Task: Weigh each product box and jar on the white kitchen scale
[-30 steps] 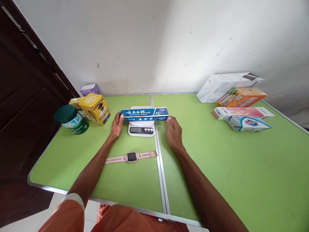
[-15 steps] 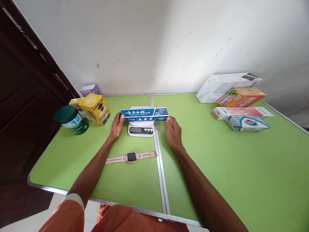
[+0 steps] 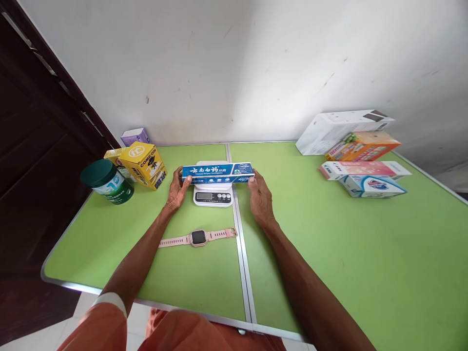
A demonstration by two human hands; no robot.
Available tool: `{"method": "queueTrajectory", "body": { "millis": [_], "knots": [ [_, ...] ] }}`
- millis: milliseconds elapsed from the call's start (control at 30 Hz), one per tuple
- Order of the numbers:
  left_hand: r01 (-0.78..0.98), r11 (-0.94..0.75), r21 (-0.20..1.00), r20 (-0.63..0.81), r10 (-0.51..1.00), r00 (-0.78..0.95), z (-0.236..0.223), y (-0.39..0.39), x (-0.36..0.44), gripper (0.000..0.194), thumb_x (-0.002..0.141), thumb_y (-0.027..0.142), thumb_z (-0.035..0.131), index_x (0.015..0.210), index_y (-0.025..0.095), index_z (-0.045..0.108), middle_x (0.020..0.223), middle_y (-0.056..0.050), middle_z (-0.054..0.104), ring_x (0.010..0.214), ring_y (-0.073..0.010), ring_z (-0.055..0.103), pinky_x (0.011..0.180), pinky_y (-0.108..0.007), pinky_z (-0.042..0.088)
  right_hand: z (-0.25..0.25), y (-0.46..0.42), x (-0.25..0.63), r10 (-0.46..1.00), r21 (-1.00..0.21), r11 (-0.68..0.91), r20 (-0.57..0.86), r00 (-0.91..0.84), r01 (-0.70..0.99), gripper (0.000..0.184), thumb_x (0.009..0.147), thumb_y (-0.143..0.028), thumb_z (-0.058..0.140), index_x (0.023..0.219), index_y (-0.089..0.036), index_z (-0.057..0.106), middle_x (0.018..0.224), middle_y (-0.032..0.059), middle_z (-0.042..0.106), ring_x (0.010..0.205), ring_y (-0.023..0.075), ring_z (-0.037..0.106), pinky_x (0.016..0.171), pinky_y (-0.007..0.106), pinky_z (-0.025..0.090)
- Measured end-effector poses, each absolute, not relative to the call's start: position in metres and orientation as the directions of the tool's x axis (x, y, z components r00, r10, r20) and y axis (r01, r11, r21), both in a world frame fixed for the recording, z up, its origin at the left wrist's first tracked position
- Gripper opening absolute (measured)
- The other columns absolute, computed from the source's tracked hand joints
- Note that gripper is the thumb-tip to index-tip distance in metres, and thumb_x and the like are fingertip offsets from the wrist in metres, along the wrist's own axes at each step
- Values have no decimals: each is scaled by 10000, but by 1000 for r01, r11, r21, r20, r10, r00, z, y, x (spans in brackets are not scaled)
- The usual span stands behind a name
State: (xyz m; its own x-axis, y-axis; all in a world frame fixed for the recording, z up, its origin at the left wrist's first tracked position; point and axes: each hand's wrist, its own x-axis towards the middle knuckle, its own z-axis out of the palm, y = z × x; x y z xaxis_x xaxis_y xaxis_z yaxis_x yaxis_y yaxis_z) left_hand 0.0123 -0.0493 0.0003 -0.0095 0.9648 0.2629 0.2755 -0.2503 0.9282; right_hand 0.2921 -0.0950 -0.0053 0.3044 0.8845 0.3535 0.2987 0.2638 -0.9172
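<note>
A long blue toothpaste box (image 3: 217, 170) lies crosswise over a small white digital scale (image 3: 212, 196). Around the box's left end close the fingers of my left hand (image 3: 178, 189), thumb on its front face. My right hand (image 3: 261, 197) grips the other end, its thumb at the lower corner. The box hides most of the scale's weighing plate; whether it rests on the plate I cannot tell. The scale's display and buttons show below it. A pink smartwatch (image 3: 198, 237) with its strap laid out flat is on the table nearer to me.
On the green table (image 3: 365, 253), a green-lidded jar (image 3: 109, 183), a yellow box (image 3: 143, 165) and a purple box (image 3: 134, 136) stand left. At right are a white box (image 3: 340, 127), an orange box (image 3: 365, 145), a pink-and-white box (image 3: 365, 169) and a blue-and-white box (image 3: 373, 186).
The toothpaste box has tilted slightly, so less of its lower side shows. My right fingers have come up behind its right end, and my left thumb has shifted a little inward.
</note>
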Motion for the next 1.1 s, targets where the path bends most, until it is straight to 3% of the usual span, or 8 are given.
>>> {"method": "queueTrajectory", "body": {
  "millis": [167, 300, 467, 667, 967, 1100],
  "knots": [
    [292, -269, 918, 281, 960, 3, -2, -50, 14, 1049, 862, 865, 663, 1623, 196, 388, 1454, -212, 645, 1288, -337, 686, 1147, -523, 546, 3, -99, 291, 909, -920, 259, 335, 247, 294, 765, 1039, -801, 436, 1516, -241, 646, 1577, 164, 630, 1412, 314, 613, 1266, 551, 430],
    [339, -313, 887, 326, 945, 19, -2, -50, 14, 989, 870, 830, 683, 1582, 181, 454, 1527, -219, 606, 1376, -340, 640, 1187, -509, 527, 5, -100, 291, 911, -923, 256, 330, 248, 287, 759, 1030, -809, 445, 1499, -251, 658, 1537, 156, 664, 1340, 309, 657, 1228, 550, 468],
    [352, -313, 882, 334, 943, 2, -3, -51, 15, 874, 896, 773, 694, 1525, 194, 514, 1473, -194, 660, 1305, -321, 678, 1150, -499, 556, 1, -99, 293, 909, -926, 272, 337, 247, 262, 730, 1026, -790, 472, 1452, -239, 691, 1504, 160, 690, 1413, 327, 623, 1227, 563, 466],
    [343, -283, 896, 317, 947, -47, -5, -57, 15, 933, 875, 787, 708, 1512, 138, 502, 1452, -235, 654, 1279, -348, 685, 1109, -514, 578, -1, -105, 295, 929, -944, 219, 279, 244, 247, 702, 1017, -782, 491, 1388, -236, 728, 1486, 149, 702, 1418, 361, 616, 1240, 629, 426],
    [395, -273, 877, 343, 932, -118, 36, -120, -16, 890, 911, 807, 669, 1537, 193, 513, 1465, -206, 656, 1242, -348, 704, 1039, -470, 611, 45, -150, 267, 952, -905, 177, 258, 166, 387, 602, 1030, -719, 504, 1407, -304, 722, 1369, 122, 775, 1263, 385, 725, 1077, 607, 569],
    [460, -196, 866, 329, 916, -229, 52, -177, -44, 881, 929, 803, 649, 1564, 211, 503, 1423, -177, 700, 1199, -326, 723, 1022, -442, 610, 56, -168, 244, 946, -866, 257, 317, 72, 429, 589, 1026, -666, 557, 1469, -300, 687, 1359, 136, 779, 1201, 394, 766, 1019, 606, 615]
  ]
}}
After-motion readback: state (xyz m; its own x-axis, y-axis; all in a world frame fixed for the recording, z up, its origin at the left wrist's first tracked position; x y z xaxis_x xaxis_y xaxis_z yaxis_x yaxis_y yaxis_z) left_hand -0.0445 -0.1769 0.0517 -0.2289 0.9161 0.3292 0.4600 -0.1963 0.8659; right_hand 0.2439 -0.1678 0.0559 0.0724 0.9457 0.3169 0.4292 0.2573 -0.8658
